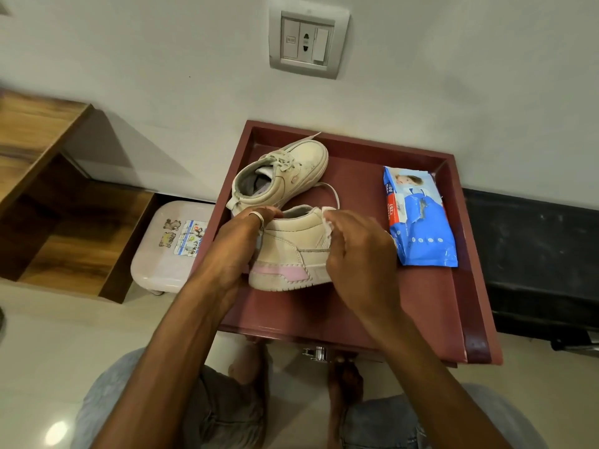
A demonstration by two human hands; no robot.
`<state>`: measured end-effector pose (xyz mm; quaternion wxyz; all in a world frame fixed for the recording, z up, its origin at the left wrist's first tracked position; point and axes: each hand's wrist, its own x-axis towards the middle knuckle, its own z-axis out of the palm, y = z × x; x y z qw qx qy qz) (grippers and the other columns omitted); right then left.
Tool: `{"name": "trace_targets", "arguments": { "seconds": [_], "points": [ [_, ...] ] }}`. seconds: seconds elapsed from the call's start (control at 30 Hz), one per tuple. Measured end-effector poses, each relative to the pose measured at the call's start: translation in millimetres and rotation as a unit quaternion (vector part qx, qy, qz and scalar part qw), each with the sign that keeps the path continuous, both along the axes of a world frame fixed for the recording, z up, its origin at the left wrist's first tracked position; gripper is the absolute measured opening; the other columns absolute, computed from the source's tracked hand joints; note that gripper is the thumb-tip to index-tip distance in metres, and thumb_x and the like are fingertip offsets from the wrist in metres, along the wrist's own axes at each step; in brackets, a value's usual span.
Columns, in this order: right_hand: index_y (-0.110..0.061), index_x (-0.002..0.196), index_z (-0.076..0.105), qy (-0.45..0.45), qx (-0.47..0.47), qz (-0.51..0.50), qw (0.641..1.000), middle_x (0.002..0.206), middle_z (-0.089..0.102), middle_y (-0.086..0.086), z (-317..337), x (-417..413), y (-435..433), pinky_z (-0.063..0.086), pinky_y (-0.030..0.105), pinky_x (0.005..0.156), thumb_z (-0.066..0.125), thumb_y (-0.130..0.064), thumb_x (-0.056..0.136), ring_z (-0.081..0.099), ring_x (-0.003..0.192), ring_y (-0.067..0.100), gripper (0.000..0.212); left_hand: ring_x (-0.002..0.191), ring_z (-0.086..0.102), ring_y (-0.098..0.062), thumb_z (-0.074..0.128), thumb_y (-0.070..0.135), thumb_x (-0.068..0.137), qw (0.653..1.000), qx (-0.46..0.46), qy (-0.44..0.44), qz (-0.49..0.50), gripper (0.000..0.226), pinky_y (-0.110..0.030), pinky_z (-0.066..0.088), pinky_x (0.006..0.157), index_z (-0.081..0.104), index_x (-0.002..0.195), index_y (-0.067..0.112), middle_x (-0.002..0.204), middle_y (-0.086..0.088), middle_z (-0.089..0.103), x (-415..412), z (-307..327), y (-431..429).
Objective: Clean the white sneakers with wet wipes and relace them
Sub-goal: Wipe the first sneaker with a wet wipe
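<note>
L hand (240, 241) grips the shoe (291, 251) by its heel, mid red tray (476, 319). R hand (359, 254) pinches a wet wipe (327, 218) on its side. The loose lace (332, 192) may snag the wipe & tug the shoe over.

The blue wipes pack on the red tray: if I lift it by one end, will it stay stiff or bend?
The wipes pack probably sags: its film wrapper looks soft and creased. The glossy film may be slippery. Lying flat on the tray, it should slide, not roll.
</note>
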<state>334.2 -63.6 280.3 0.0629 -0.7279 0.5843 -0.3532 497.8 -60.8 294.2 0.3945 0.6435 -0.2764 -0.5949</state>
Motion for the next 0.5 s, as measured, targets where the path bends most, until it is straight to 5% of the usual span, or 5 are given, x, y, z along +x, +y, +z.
{"name": "trace_targets", "arguments": {
  "seconds": [0.13,0.3,0.43,0.5],
  "points": [
    [-0.003,0.113,0.070,0.012,-0.024,0.099,0.995,0.111,0.071,0.009,0.3,14.3,13.2,0.046,0.026,0.097,0.057,0.006,0.084,0.064,0.106,0.023,0.033,0.103,0.075,-0.024,0.063,0.048,0.093,1.000,-0.007,0.012,-0.004,0.025,-0.051,0.061,0.087,0.075,0.111,0.034,0.105,0.004,0.079,-1.4,-0.5,0.1],
    [-0.007,0.107,0.072,-0.018,0.002,0.001,1.000,0.104,0.073,0.006,0.4,-4.8,5.3,0.054,0.037,0.084,0.060,0.005,0.084,0.068,0.095,0.025,0.029,0.095,0.075,-0.015,0.064,0.047,0.095,0.998,-0.051,0.013,-0.018,0.022,-0.036,0.062,0.077,0.074,0.106,0.031,0.102,0.009,0.079,-1.6,-0.5,2.0],
    [-0.007,0.106,0.073,-0.012,0.007,0.094,0.995,0.105,0.073,0.005,1.1,-0.6,15.4,0.050,0.030,0.088,0.058,0.000,0.085,0.066,0.099,0.020,0.027,0.083,0.074,-0.008,0.076,0.046,0.084,0.998,-0.063,0.002,-0.015,0.031,-0.027,0.055,0.064,0.070,0.111,0.031,0.102,0.008,0.078,-3.7,-2.8,1.8],
    [-0.010,0.102,0.074,-0.015,0.027,0.058,0.998,0.101,0.074,0.002,-2.3,-16.5,7.8,0.052,0.035,0.086,0.059,-0.001,0.083,0.068,0.095,0.019,0.025,0.085,0.073,-0.008,0.078,0.045,0.083,0.998,-0.060,0.005,-0.010,0.032,-0.030,0.055,0.067,0.070,0.111,0.031,0.103,0.008,0.078,-2.8,-4.7,1.8]
  ]
}}
